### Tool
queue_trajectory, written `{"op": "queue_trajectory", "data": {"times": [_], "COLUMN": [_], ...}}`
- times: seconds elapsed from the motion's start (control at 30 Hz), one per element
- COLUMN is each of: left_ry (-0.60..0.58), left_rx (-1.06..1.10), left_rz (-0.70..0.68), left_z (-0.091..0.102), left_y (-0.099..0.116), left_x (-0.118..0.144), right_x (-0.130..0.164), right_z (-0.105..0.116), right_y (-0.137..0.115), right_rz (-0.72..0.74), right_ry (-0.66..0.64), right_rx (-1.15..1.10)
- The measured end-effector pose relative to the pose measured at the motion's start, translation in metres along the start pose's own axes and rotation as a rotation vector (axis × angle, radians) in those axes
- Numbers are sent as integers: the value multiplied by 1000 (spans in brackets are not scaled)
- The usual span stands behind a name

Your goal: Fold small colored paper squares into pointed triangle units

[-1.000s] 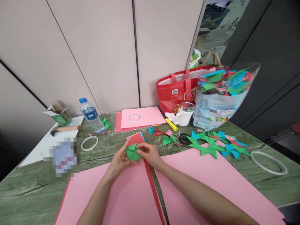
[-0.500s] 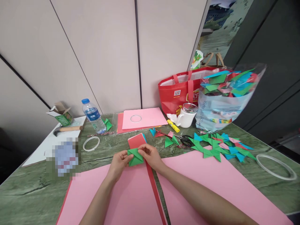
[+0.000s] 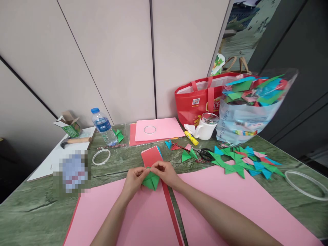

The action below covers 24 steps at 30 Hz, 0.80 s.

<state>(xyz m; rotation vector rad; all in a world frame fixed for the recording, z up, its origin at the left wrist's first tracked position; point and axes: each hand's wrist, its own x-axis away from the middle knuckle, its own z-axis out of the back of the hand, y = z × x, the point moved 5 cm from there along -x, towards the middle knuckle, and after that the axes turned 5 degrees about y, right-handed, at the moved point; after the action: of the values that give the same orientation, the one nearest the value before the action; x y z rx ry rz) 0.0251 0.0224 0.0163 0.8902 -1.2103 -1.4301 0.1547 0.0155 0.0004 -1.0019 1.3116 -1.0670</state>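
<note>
My left hand (image 3: 134, 180) and my right hand (image 3: 164, 173) meet over a folded green paper piece (image 3: 151, 181), fingertips pinching its upper edge together. The piece hangs just above a large pink sheet (image 3: 123, 218) with a red sheet edge (image 3: 170, 212) running beside it. A small stack of red and blue paper squares (image 3: 151, 155) lies just beyond my hands. To the right spreads a pile of folded green, blue and pink triangles (image 3: 243, 160).
A water bottle (image 3: 103, 126), tape rings (image 3: 101, 156), a hammer (image 3: 75, 140) and a small carton (image 3: 69, 124) stand at the left. At the back are pink paper (image 3: 159, 129), a white mug (image 3: 207, 126), scissors (image 3: 205, 154), a red bag (image 3: 200, 102) and a clear bag of folded pieces (image 3: 251, 102).
The green piece has been turned and folded narrower, its point now hanging down, and both hands' fingertips have closed together on its top edge. The view has shifted slightly.
</note>
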Motion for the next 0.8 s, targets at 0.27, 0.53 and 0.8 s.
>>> {"op": "queue_trajectory", "data": {"times": [0.27, 0.53, 0.8], "left_ry": [-80, -208, 26], "left_rx": [-7, 101, 241], "left_rz": [26, 97, 108], "left_z": [-5, -15, 0], "left_y": [0, 1, -4], "left_x": [2, 9, 0], "right_x": [0, 0, -2], "right_z": [2, 9, 3], "right_y": [-5, -4, 5], "right_rz": [13, -4, -37], "right_ry": [29, 175, 85], "right_rx": [45, 36, -165]}}
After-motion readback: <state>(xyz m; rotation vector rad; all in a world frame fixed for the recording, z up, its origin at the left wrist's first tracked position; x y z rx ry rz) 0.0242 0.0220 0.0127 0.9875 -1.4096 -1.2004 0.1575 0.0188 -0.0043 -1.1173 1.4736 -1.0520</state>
